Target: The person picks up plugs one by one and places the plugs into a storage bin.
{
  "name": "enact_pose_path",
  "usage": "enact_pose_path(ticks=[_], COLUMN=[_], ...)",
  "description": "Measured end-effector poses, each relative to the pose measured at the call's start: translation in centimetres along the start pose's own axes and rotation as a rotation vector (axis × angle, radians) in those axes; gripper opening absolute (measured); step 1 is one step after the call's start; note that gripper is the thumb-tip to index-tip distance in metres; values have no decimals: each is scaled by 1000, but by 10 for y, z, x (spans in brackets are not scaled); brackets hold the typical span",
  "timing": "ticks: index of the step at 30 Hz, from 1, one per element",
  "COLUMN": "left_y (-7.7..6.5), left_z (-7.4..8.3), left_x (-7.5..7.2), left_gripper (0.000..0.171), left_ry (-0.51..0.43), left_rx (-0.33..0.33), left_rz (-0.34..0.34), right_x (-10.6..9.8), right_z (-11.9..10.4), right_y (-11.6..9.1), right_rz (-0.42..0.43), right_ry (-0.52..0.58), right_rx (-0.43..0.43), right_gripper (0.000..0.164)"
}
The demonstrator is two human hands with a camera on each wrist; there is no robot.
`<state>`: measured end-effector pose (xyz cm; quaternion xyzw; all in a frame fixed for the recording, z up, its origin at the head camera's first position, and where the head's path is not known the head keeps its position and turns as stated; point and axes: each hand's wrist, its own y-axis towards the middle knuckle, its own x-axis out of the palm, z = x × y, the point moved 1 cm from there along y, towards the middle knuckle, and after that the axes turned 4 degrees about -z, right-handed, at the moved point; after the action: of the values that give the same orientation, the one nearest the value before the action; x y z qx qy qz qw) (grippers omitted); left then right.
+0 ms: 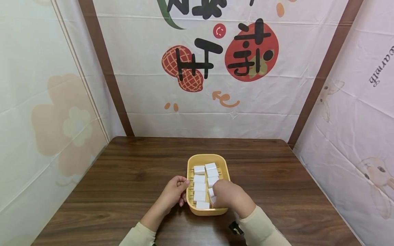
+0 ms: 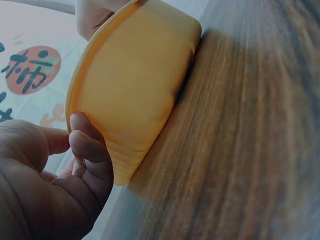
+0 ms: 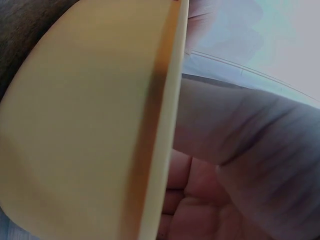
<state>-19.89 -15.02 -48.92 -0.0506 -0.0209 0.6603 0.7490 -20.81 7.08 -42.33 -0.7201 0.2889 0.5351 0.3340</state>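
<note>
A yellow plastic basket (image 1: pixel 207 212) stands on the wooden table with white power adapters (image 1: pixel 199 187) lying in it in two columns, metal prongs pointing outward. My left hand (image 1: pixel 174 192) holds the basket's left rim, thumb at the top edge and curled fingers against the outer wall (image 2: pixel 125 75). My right hand (image 1: pixel 231 196) reaches over the right rim, its curled fingers at a white adapter (image 1: pixel 213 200) near the front of the right column. The basket wall (image 3: pixel 80 120) hides the right fingertips in the right wrist view.
The brown wood-grain table (image 1: pixel 147 153) spreads around the basket on all sides. Printed fabric curtains (image 1: pixel 147 102) hang behind it and at both sides. A small black object (image 1: pixel 236 228) shows by the right sleeve (image 1: pixel 260 225).
</note>
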Motion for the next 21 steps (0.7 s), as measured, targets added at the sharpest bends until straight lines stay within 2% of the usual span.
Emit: enact_pose_path(ticks=[5,12,21], left_y=[2,3,1], left_z=[-1,-1,-1], left_x=[-1,-1,1], left_gripper=[24,22,24], left_ry=[0,5,11], left_rx=[-7,-4,-1], left_rz=[1,8,8], right_x=[-1,2,10], right_z=[-2,-2,-5], right_y=[0,0,1], right_rz=[-11,32,76], right_ry=[-16,-12,-54], right_rx=[-6,-4,59], right_gripper=[43,36,29])
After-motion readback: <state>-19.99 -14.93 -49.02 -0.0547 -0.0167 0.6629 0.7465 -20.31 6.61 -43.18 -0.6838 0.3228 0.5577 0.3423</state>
